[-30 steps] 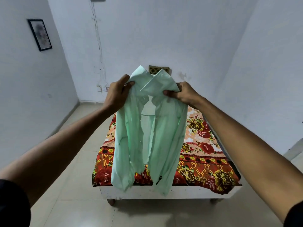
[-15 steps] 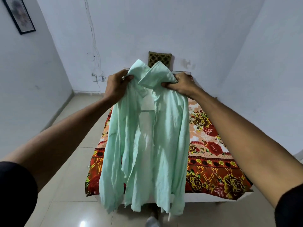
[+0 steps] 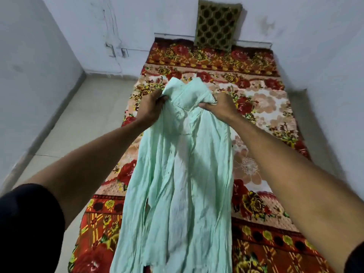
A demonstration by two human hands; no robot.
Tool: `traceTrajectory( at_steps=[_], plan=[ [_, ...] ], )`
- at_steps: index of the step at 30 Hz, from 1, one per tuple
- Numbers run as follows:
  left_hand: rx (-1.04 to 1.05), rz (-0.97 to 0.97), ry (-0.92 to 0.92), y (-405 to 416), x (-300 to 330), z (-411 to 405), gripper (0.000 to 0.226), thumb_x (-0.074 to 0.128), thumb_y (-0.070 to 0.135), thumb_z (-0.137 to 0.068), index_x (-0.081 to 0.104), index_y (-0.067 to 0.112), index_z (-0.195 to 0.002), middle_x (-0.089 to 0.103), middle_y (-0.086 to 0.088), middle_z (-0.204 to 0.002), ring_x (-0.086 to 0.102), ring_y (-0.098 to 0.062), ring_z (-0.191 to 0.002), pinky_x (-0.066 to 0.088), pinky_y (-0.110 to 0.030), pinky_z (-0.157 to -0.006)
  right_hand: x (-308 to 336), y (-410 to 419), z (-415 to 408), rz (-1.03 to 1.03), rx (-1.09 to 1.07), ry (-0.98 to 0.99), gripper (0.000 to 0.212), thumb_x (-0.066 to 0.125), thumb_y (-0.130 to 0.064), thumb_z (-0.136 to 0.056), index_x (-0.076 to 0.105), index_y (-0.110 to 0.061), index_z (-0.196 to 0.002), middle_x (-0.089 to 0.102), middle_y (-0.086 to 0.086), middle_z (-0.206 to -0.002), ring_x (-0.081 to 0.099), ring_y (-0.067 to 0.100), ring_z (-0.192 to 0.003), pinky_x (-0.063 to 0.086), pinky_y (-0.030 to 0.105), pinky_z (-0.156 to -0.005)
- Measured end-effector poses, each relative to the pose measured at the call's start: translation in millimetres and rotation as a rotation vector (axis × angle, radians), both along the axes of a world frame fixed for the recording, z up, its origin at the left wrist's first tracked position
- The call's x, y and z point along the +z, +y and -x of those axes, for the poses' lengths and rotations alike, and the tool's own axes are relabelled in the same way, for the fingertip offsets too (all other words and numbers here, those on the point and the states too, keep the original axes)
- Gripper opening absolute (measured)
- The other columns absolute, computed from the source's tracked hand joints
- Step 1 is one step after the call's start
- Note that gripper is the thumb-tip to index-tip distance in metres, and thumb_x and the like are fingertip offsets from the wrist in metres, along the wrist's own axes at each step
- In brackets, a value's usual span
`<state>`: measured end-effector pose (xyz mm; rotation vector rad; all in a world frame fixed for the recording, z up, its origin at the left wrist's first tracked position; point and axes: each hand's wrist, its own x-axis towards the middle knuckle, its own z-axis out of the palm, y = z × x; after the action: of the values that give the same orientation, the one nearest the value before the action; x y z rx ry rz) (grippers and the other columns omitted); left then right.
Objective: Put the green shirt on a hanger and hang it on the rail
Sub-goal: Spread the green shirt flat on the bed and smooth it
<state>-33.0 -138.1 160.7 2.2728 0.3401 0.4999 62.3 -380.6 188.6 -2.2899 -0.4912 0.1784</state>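
Note:
The pale green shirt (image 3: 183, 174) stretches lengthwise over the bed, collar at the far end and hem trailing toward me. My left hand (image 3: 150, 108) grips the left shoulder beside the collar. My right hand (image 3: 220, 107) grips the right shoulder on the other side of the collar. The shirt's front is open and its panels hang in wrinkled folds. No hanger and no rail are in view.
The bed carries a red and yellow floral blanket (image 3: 262, 119). A dark patterned pillow (image 3: 216, 22) leans on the back wall at the head of the bed. Tiled floor (image 3: 78, 123) runs along the bed's left side, and white walls close in left and right.
Both hands have come down and forward with the shirt, from holding it up in the air to low over the bed. The view has tilted down and moved closer over the bed.

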Motion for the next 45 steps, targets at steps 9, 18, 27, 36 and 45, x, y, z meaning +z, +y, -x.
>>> traceTrajectory(
  at_steps=[9, 18, 27, 36, 45],
  plan=[
    [0.081, 0.097, 0.041, 49.6, -153.2, -145.0, 0.019, 0.060, 0.018, -0.099, 0.057, 0.008, -0.082, 0.053, -0.006, -0.076, 0.043, -0.016, -0.074, 0.022, -0.032, -0.060, -174.7, 60.5, -145.8, 0.021, -0.052, 0.028, 0.032, 0.082, -0.039, -0.082, 0.078, -0.008, -0.086, 0.068, 0.005, -0.072, 0.063, 0.021, -0.068, 0.036, 0.031, -0.054],
    [0.126, 0.169, 0.246, 74.1, -310.5, -201.0, 0.021, 0.065, 0.026, -0.096, 0.069, 0.006, -0.091, 0.066, -0.007, -0.084, 0.056, -0.022, -0.078, 0.030, -0.030, -0.062, -323.8, 91.6, -197.6, 0.305, -0.142, 0.136, 0.047, 0.077, -0.046, -0.086, 0.072, -0.008, -0.113, 0.072, 0.016, -0.110, 0.068, 0.035, -0.103, 0.054, 0.039, -0.081],
    [0.228, 0.376, 0.430, 82.3, -368.1, -180.4, 0.043, 0.077, 0.035, -0.087, 0.063, 0.009, -0.117, 0.071, -0.010, -0.105, 0.064, -0.025, -0.093, 0.043, -0.029, -0.071, -405.5, 147.9, -129.7, 0.423, 0.202, -0.468, 0.051, 0.067, -0.008, -0.082, 0.061, -0.015, -0.132, 0.055, 0.012, -0.140, 0.050, 0.034, -0.131, 0.046, 0.050, -0.101],
    [0.151, 0.094, 0.623, 102.9, -355.6, -114.2, 0.024, 0.062, 0.026, -0.075, 0.071, 0.004, -0.075, 0.069, -0.016, -0.077, 0.067, -0.034, -0.081, 0.043, -0.033, -0.063, -420.1, 164.4, -116.1, 0.631, 0.506, -0.176, 0.067, 0.053, -0.008, -0.093, 0.036, -0.025, -0.155, 0.021, 0.003, -0.169, 0.017, 0.019, -0.157, 0.020, 0.044, -0.122],
    [0.133, 0.260, 0.743, 129.6, -349.0, -77.8, 0.038, 0.080, 0.038, -0.084, 0.068, 0.007, -0.099, 0.065, -0.009, -0.092, 0.063, -0.029, -0.086, 0.054, -0.039, -0.075, -401.2, 184.1, -115.1, 0.866, 0.547, -0.103, 0.071, 0.047, -0.014, -0.098, 0.018, -0.021, -0.162, 0.007, 0.005, -0.171, 0.007, 0.020, -0.158, 0.016, 0.049, -0.125]
  ],
)
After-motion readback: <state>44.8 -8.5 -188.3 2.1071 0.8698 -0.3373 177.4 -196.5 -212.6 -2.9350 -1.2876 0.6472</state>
